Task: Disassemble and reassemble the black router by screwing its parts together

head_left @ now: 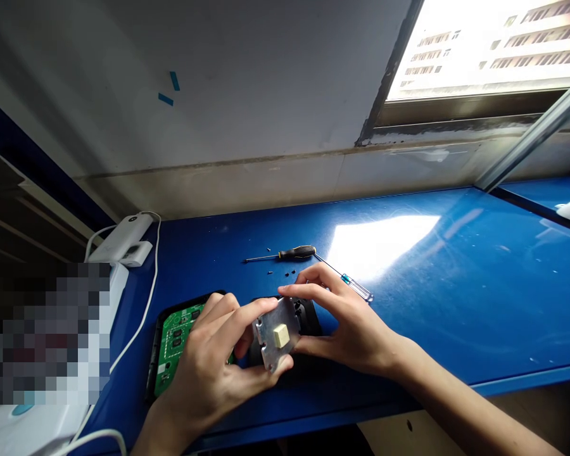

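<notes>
Between my two hands a small silvery metal plate is held tilted, a cream-coloured square pad stuck on its face. My left hand (218, 348) grips the metal plate (267, 335) by its left side, thumb at the bottom and index finger at the top. On the right edge, the fingers and thumb of my right hand (346, 316) pinch the same plate. A green circuit board (175, 339) in a black casing lies left of the plate, partly covered by my left hand. Behind the plate is a black plastic part (308, 316), mostly hidden.
A black-handled screwdriver (297, 253) and a clear-handled screwdriver (358, 288) lie beyond my hands, near several tiny screws (287, 274). A white power strip (123, 235) and cable stand at the left. The blue tabletop (432, 291) meets a wall behind.
</notes>
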Demonstrator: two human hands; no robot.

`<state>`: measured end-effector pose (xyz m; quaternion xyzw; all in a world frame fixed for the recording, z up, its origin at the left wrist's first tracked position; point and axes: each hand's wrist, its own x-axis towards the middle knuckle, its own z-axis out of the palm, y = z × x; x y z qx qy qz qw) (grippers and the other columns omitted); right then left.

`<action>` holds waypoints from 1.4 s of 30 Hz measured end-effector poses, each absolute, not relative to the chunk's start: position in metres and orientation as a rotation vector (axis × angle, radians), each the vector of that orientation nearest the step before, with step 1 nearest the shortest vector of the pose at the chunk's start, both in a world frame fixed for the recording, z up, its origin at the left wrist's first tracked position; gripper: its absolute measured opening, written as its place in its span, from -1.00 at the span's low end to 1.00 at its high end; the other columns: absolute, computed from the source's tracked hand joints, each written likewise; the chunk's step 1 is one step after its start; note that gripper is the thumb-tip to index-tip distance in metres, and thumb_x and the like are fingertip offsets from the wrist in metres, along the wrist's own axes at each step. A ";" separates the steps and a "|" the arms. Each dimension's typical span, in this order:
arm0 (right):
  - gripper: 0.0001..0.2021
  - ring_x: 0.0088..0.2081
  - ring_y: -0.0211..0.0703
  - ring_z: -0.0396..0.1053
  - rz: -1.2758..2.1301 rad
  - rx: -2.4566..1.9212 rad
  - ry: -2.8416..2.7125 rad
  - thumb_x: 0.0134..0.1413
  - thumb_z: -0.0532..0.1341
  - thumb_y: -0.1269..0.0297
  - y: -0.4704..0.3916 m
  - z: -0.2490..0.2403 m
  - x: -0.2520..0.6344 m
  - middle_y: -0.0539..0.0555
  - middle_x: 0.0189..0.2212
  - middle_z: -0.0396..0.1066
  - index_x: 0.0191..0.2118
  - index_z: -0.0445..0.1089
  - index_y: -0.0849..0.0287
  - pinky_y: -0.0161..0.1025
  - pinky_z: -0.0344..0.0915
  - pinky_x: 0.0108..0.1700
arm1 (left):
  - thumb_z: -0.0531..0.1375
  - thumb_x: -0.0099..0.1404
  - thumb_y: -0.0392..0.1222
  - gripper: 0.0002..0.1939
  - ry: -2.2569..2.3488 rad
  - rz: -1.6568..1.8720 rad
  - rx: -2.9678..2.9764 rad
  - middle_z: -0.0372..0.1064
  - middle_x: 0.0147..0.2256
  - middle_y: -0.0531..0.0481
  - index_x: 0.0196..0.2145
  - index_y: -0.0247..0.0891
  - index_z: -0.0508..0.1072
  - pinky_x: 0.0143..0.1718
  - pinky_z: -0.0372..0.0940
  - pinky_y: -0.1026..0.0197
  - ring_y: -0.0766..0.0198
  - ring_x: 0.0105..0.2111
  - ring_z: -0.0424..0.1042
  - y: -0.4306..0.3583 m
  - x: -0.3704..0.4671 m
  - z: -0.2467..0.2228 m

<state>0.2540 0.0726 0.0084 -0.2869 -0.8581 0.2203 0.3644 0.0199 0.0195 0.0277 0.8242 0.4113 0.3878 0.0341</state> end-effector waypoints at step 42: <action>-0.50 0.18 0.18 0.28 0.476 -0.907 -2.526 0.13 0.38 0.04 0.069 0.016 0.260 0.28 0.15 0.30 0.11 0.43 0.18 0.14 0.39 0.19 | 0.32 0.29 -0.15 -0.63 1.458 0.516 2.253 0.35 0.19 -0.13 0.04 -0.09 0.44 0.22 0.34 -0.27 -0.11 0.24 0.28 0.029 0.023 0.018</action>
